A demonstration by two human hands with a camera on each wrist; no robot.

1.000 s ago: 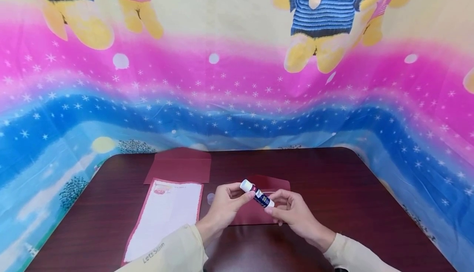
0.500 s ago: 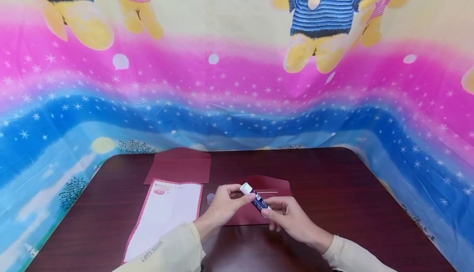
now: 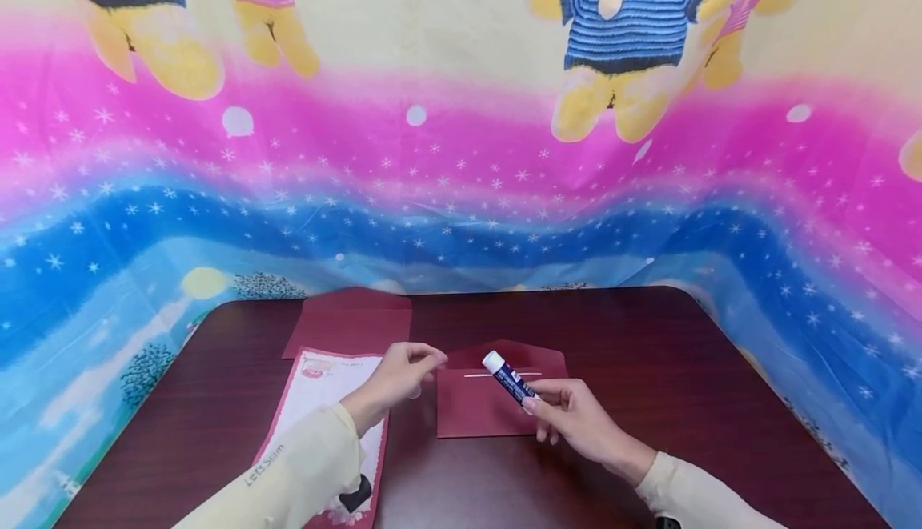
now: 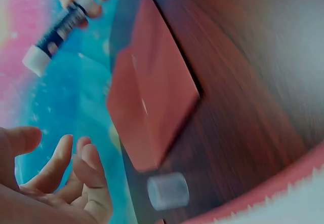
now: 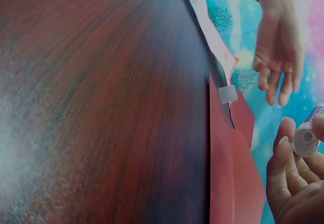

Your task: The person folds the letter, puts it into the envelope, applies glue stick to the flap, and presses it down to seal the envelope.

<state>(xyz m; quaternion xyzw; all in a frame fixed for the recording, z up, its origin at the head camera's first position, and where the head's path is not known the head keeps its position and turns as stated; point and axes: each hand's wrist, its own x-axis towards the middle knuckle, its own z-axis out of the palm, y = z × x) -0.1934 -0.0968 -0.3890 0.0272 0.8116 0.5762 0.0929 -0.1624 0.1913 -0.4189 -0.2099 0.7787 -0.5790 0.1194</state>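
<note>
My right hand [image 3: 587, 425] holds a glue stick [image 3: 510, 377] near its lower end, between thumb and fingers. The stick is dark blue with white ends, tilted up to the left above a red envelope [image 3: 471, 409]. The envelope lies with its flap up, and a thin white line [image 3: 533, 374] runs across it near the pocket's top edge. To the left, my left hand [image 3: 392, 377] is in the air with bent, loose fingers and holds nothing, as the left wrist view shows. Under it a translucent cap [image 4: 168, 191] sits on the table beside the envelope.
A white letter sheet [image 3: 334, 393] with a red border lies left on the dark wooden table [image 3: 684, 385], partly under the left forearm. Behind it is a second red envelope [image 3: 360, 329]. A patterned cloth [image 3: 461, 153] hangs along the table's back and sides.
My left hand has let go of the glue stick's upper end and moved left, over the cap and the sheet's edge. The right hand keeps the stick, nearly in place.
</note>
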